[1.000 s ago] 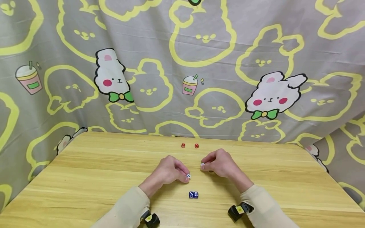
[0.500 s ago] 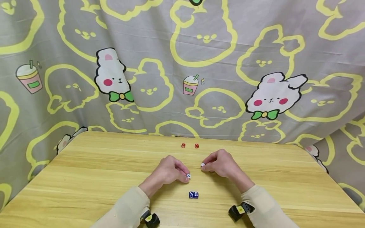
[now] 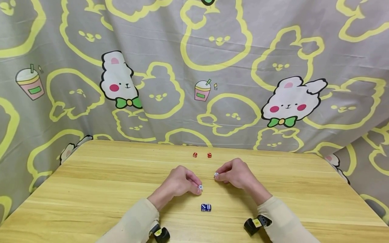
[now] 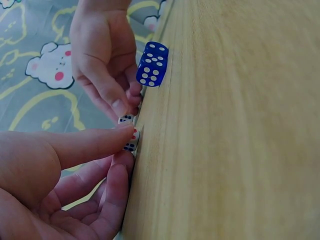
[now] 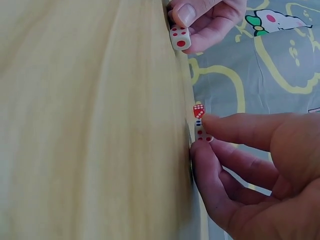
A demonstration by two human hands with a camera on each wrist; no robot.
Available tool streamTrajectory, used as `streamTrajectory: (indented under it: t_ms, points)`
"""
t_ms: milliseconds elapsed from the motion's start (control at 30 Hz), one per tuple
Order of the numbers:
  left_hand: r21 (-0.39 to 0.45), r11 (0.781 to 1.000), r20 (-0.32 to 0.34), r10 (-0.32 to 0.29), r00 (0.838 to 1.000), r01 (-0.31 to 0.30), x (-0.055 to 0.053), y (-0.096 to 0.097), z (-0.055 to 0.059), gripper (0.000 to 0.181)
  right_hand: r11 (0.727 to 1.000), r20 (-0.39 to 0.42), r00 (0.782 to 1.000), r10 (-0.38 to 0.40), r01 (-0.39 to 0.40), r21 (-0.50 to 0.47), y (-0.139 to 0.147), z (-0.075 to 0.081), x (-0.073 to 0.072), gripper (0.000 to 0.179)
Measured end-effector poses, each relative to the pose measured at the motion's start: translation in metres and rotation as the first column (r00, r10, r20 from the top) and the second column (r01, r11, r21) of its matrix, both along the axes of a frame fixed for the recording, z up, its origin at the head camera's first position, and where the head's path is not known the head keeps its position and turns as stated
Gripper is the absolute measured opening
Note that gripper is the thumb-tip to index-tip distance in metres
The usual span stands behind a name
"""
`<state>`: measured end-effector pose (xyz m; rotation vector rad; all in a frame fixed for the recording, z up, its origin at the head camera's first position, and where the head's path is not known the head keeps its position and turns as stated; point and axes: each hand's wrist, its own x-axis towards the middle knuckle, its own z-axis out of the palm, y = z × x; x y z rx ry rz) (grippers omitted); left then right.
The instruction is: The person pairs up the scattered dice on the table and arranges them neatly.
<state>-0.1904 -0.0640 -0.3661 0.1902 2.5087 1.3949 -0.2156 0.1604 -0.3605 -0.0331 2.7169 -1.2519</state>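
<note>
My left hand (image 3: 181, 181) pinches a white die (image 3: 200, 187) between thumb and fingertips, low over the wooden table. A second white die (image 3: 216, 174) is pinched the same way by my right hand (image 3: 237, 173), slightly farther back and to the right. In the right wrist view, red and blue pips show on the right hand's die (image 5: 201, 132); the left hand's die (image 5: 180, 38) carries red pips. Nearer to me, two blue dice (image 3: 206, 207) sit side by side, touching. Two red dice (image 3: 202, 155) rest apart behind the hands.
The wooden table (image 3: 91, 189) has light grain. A grey curtain (image 3: 170, 44) with yellow outlines and cartoon rabbits hangs behind its far edge and along both sides. Black wrist cameras (image 3: 161, 233) sit strapped at both wrists.
My right hand has shifted very slightly away from me with its white die. The left hand and the red and blue dice stay where they were.
</note>
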Motion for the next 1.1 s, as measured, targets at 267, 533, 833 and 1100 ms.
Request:
streamTrajectory:
  t_ms: [267,533,833,1100]
  points:
    - [-0.004,1.0,-0.001,0.002,1.0,-0.002,-0.0003,0.0003,-0.0001,0.016,0.999,0.019,1.0,0.012,-0.011,-0.032,0.0013,0.0033,0.0019,0.016]
    - [-0.007,1.0,-0.001,0.004,1.0,-0.004,-0.0001,-0.0002,0.0001,0.016,0.998,0.031,0.999,0.035,-0.033,-0.06,0.0002,0.0058,0.003,0.016]
    - [-0.008,1.0,-0.001,0.003,1.0,-0.003,-0.0003,-0.0004,-0.0005,0.016,0.992,0.05,0.997,0.061,-0.055,-0.117,-0.0034,0.0072,0.0056,0.015]
    - [-0.013,1.0,-0.002,0.001,1.0,-0.001,0.0001,0.0006,-0.0002,0.016,0.991,0.039,0.996,0.074,-0.07,-0.11,-0.0041,0.0077,0.0074,0.016]
